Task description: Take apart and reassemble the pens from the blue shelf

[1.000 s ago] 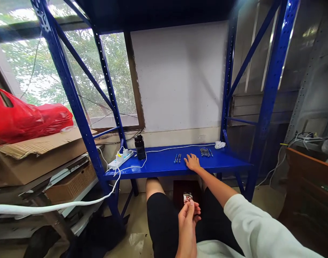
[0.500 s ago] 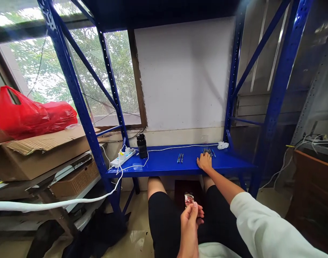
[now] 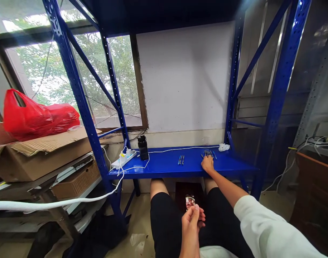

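Observation:
My left hand [image 3: 192, 218] is closed on a small patterned packet [image 3: 190, 202], held up over my lap. My right hand [image 3: 207, 165] reaches onto the blue shelf [image 3: 161, 165], its fingertips at a row of blue pens [image 3: 208, 153]; its fingers are bent down, and whether they grip a pen is too small to tell. To the left of that row, a few more blue pens [image 3: 181, 160] lie side by side on the shelf, apart from my hand.
A black bottle [image 3: 143, 147] and a white power strip [image 3: 123, 159] stand on the shelf's left part. A white cable [image 3: 94, 199] crosses at the left. A white bundle [image 3: 224, 147] lies back right. Blue posts [image 3: 280, 89] flank the shelf; a red bag [image 3: 40, 116] sits on a cardboard box.
The view has shifted slightly. My right hand has moved a little at the pen row, uncovering a pen on its left side. My left hand still holds the packet.

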A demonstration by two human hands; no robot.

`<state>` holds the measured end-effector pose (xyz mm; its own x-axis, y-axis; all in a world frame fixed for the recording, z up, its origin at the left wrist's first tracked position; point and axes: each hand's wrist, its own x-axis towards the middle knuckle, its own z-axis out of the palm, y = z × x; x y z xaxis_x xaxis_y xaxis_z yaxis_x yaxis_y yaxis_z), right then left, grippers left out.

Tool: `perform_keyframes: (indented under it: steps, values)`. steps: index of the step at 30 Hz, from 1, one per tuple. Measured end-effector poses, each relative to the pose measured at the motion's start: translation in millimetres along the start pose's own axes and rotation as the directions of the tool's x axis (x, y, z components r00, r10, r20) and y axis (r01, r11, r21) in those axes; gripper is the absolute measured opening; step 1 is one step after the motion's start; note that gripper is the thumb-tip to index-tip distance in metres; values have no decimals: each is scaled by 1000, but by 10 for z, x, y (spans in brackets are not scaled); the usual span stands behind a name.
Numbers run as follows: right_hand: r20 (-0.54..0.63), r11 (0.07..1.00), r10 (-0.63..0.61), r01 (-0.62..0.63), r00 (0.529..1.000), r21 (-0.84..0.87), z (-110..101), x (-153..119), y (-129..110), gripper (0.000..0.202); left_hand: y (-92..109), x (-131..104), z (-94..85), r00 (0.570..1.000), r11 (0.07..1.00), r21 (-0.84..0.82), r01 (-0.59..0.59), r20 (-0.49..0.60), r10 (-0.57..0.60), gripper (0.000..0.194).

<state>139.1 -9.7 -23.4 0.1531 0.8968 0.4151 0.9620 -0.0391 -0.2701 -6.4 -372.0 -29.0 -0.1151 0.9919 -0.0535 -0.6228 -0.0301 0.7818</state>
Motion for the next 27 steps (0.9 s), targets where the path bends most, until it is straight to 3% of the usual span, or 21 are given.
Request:
perform_keyframes:
  steps: [9, 15, 22, 27]
  values:
    - [-7, 994, 9, -8, 1000, 106, -12, -10, 28, 38, -49, 20, -2, 1000, 1000, 7, 7, 8, -7, 51]
    - [-64, 950, -3, 23, 998, 310, -110, -86, -13, 37, -52, 34, 10, 1000, 1000, 0, 7, -2, -7, 57]
    - [-171, 768, -12, 118, 985, 629, -387, -233, -236, 38, -48, 10, 74, 1000, 1000, 8, 23, 2, -23, 58]
    - [-162, 578, 24, 119, 986, 807, -724, -316, -495, 42, -38, 0, 119, 1000, 1000, 23, 21, 2, -21, 59]
